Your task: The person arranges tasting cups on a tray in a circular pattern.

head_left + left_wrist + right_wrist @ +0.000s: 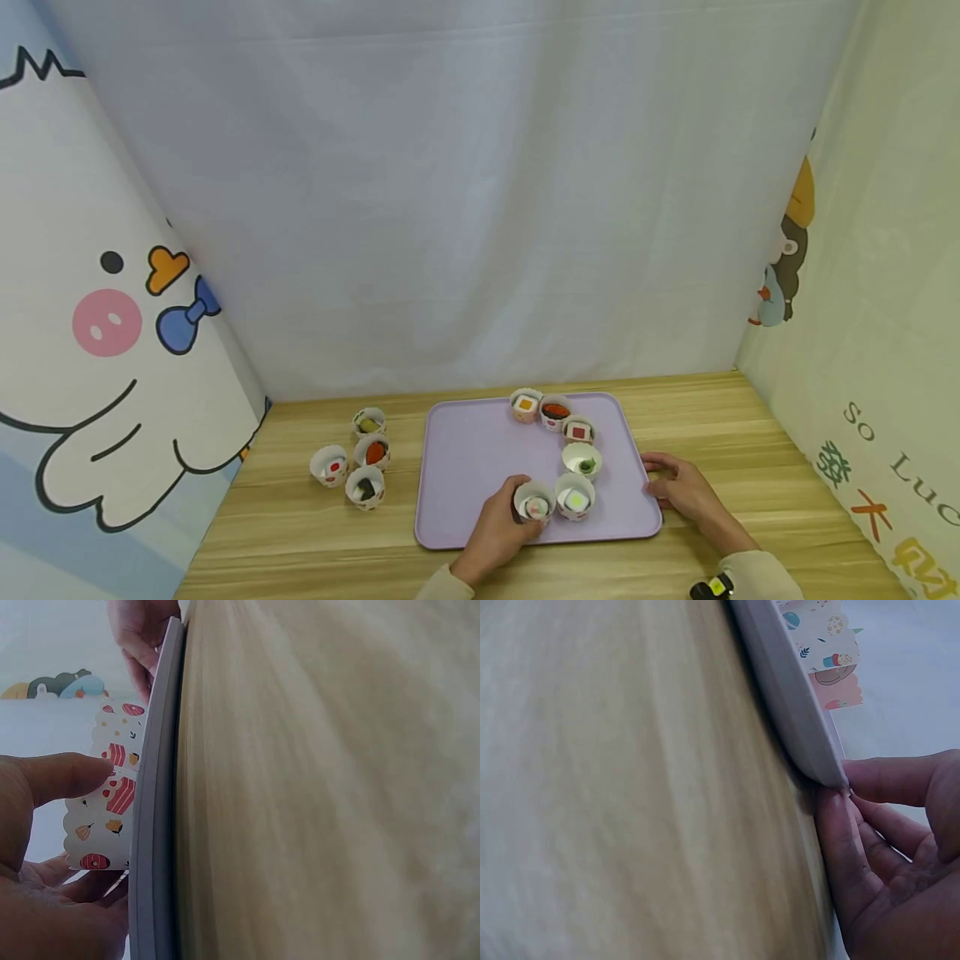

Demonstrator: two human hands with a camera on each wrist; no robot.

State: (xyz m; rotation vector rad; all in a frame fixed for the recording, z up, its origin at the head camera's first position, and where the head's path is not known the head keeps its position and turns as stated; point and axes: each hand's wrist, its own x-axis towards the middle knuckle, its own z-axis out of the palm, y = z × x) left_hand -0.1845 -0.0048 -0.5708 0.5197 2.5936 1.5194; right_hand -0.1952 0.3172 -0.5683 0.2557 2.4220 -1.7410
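In the head view my left hand (498, 527) grips a paper cup (535, 502) holding a small sushi piece, low on the lilac tray (480, 467). Beside it, touching, stands another cup (575, 497) with a white and yellow-green piece. The left wrist view shows the thumb and fingers of my left hand (56, 847) around the patterned cup (101, 825) at the tray's edge (154, 825). My right hand (684, 490) holds the tray's right edge; in the right wrist view the thumb and fingers of that hand (900, 847) pinch the rim (802, 705).
More filled cups curve along the tray's right part, among them one with an orange-topped piece (526, 405), one with red topping (556, 411) and one with green (582, 461). Several cups, one with a dark piece (366, 488), stand on the wooden table (277, 533) left of the tray.
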